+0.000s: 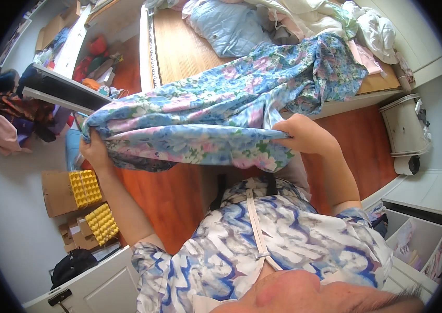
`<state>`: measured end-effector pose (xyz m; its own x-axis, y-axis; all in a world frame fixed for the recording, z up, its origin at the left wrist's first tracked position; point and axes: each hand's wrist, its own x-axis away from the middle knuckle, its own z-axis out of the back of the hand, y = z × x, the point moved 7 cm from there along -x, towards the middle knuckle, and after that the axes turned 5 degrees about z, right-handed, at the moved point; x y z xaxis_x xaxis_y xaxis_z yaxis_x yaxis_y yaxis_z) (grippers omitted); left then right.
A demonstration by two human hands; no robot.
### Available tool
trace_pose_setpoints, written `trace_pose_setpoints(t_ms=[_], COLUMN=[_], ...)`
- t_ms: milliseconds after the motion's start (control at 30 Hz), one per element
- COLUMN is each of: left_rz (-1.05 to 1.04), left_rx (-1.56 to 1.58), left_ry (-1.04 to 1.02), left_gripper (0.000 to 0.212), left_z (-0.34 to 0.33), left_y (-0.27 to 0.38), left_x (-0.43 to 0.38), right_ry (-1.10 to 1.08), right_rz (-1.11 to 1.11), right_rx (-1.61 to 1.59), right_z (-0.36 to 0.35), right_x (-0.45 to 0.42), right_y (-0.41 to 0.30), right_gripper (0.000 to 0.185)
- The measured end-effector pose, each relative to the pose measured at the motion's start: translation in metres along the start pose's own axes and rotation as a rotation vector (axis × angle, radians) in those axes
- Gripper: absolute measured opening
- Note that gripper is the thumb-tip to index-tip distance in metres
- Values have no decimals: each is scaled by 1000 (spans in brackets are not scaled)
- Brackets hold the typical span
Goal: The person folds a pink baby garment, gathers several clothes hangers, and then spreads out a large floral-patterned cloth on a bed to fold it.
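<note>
A large blue floral fabric sheet (205,105) stretches between my two hands and drapes over the bed's edge at the upper right. Its bunched edge is gripped in my left hand (95,150), at the left of the view. My right hand (303,135) pinches another part of the edge, right of centre, and pulls it into a taut fold. The cloth sags a little between the hands, above the wooden floor. Its far end lies crumpled on the bed. The fingertips of my left hand are partly hidden by the cloth.
Beyond the fabric is a bed with a bare wooden board (182,39), a light blue quilt (229,27) and piled pale bedding (315,15). Cardboard boxes (54,193) and yellow egg trays (85,188) stand at the left. A cream bedside cabinet (405,125) is at the right.
</note>
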<state>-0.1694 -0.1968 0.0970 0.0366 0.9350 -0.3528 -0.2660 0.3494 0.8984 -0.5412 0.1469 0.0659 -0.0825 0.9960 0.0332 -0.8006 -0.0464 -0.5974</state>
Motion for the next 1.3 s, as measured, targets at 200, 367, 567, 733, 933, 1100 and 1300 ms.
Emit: trace_pose_setpoints(t_ms=[200,367,567,733,933,1100,1300], left_rz=[-175,-290,-313,151,266,272,204], left_rx=[-78,2,-198,-132,-196,-330,-281], left_ry=[101,115,-553,-936,-1091,-967,-550], left_gripper=[36,23,28,38,50,57,29], left_z=[-24,-46,-106,-141,-140,-106,-66], left_y=[91,109,61,-38,-25,-21,-8], left_x=[-30,-41,88,221,305,288,262], right_ry=[126,-414,0,-414,61,241,120], right_rz=[156,-226,-174,-165,-435,-604,-226], right_rx=[-374,-290,-877,-587,6,73,24], right_z=[62,-63,-68,-100,-107,-62,-111], right_x=[29,10,32,34,19,13,-34], right_y=[-49,30,44,33,84,117,69], right_gripper=[15,33,31,44,32,30,63])
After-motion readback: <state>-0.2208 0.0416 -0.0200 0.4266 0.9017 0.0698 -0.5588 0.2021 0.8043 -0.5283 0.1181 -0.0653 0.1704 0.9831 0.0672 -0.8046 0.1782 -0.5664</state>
